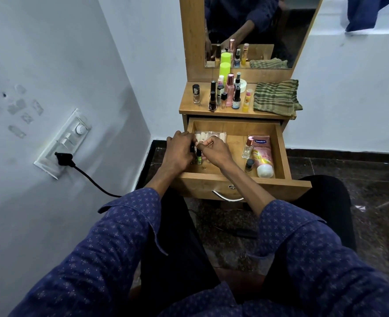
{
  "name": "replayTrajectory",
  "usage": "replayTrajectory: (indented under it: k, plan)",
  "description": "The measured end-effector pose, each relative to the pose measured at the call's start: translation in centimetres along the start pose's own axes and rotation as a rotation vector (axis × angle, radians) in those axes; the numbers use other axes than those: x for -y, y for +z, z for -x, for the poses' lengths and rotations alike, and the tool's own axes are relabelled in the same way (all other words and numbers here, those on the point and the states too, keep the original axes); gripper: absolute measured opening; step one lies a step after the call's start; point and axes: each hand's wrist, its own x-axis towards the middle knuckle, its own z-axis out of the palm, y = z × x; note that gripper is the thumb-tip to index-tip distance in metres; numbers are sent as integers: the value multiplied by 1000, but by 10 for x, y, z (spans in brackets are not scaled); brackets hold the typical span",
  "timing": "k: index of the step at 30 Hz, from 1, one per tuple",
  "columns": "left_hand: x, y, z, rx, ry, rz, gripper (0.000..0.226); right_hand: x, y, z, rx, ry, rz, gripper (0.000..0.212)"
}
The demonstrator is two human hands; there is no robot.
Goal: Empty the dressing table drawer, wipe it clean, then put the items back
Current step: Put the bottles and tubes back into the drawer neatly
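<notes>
Head view: both hands' grips, left [179,149] and right [213,151], around small bottles [199,156] inside open drawer [280,143].

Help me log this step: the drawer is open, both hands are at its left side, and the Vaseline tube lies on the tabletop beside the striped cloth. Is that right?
Not quite. The head view shows the Vaseline tube lying inside the open drawer, at its right side, not on the tabletop. The rest holds: the left hand and right hand are at the drawer's left side, and the striped cloth is on the tabletop.
</notes>
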Motion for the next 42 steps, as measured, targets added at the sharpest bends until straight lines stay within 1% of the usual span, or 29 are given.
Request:
replayTrajectory:
  k: [1,2,5,7,13,15,17,19,23,27,30,34,36,39,42]
  plan:
    - [0,0,0,5,1,-7,32,0,0,-1,12,25,-11,43]
    - [0,0,-1,6,4,-10,33,2,0,1,24,45,-17,42]
    - [0,1,-1,5,21,-1,33,8,-1,4,32,79,-46,33]
    - [-1,1,-2,9,34,-8,33,8,-1,5,35,77,-47,32]
    - [-2,2,-5,52,53,-47,34,11,-5,7,79,96,-68,40]
    - [-1,1,-5,62,38,-36,38,14,-6,9,92,105,-76,39]
    - [-1,1,-5,76,11,-4,47,14,-8,9,94,97,-36,37]
    - [-2,1,-3,62,-4,50,51,12,-10,5,80,50,39,39]
    - [-7,-14,-15,-42,23,121,36,26,-29,-2,55,-23,70,42]
    - [-18,-36,-42,-144,69,180,23,56,-62,-7,34,-127,164,30]
    - [-30,-54,-71,-237,88,191,21,73,-87,-15,-39,-243,307,21]
    - [-37,-72,-110,-321,99,215,21,90,-116,-28,-142,-340,473,13]
    - [-38,-76,-128,-324,101,211,22,95,-127,-32,-182,-373,519,10]
    - [-38,-74,-146,-267,91,200,24,101,-133,-34,-215,-431,580,8]
    - [-37,-68,-154,-229,123,166,24,104,-130,-37,-257,-502,664,21]
